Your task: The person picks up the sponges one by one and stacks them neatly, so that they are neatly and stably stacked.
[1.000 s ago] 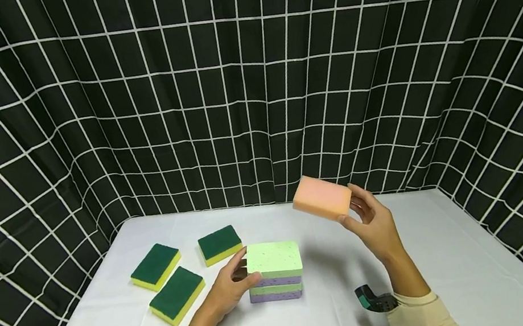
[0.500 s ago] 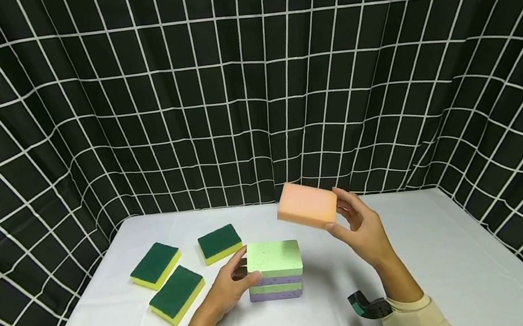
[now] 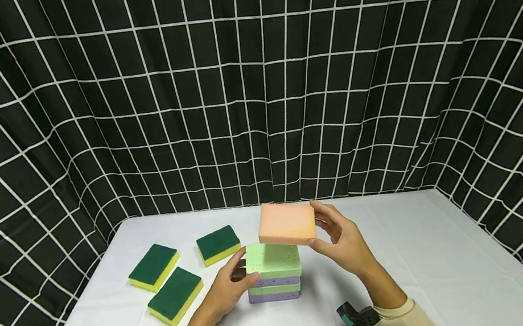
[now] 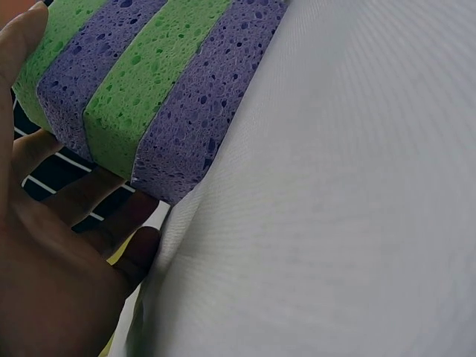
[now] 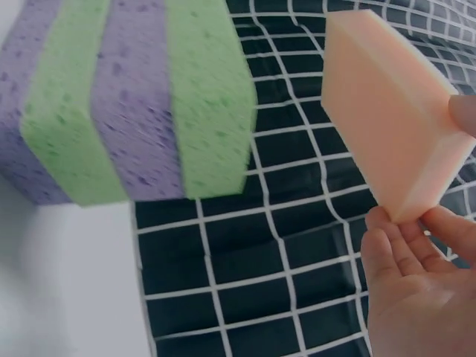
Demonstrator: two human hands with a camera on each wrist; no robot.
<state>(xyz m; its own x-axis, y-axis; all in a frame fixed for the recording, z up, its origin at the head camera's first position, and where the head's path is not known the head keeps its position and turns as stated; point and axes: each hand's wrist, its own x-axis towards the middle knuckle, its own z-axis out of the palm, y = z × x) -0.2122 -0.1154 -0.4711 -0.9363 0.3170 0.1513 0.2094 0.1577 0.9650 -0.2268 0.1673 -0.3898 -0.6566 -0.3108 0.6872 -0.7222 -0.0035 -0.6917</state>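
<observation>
My right hand (image 3: pixel 344 241) holds an orange-pink sponge (image 3: pixel 286 223) by its right end, thumb in front and fingers behind. That sponge hangs above the stack of sponges (image 3: pixel 273 268), which has alternating green and purple layers; a gap between them shows in the right wrist view, where the orange-pink sponge (image 5: pixel 387 111) is tilted on edge. My left hand (image 3: pixel 227 287) grips the left end of the stack, its thumb on the front near the top layer and its forefinger at the back corner. The porous layers (image 4: pixel 149 82) fill the upper left of the left wrist view.
Three yellow sponges with dark green scouring tops lie left of the stack: one at the back (image 3: pixel 219 244), one at far left (image 3: pixel 154 266), one nearer (image 3: pixel 176 295). White cloth covers the table (image 3: pixel 440 266). A black curtain with white grid lines (image 3: pixel 251 101) surrounds its back and sides.
My right hand has carried the orange-pink sponge left and downward, from right of the stack to just over its back part. The left hand and the stack have stayed in place.
</observation>
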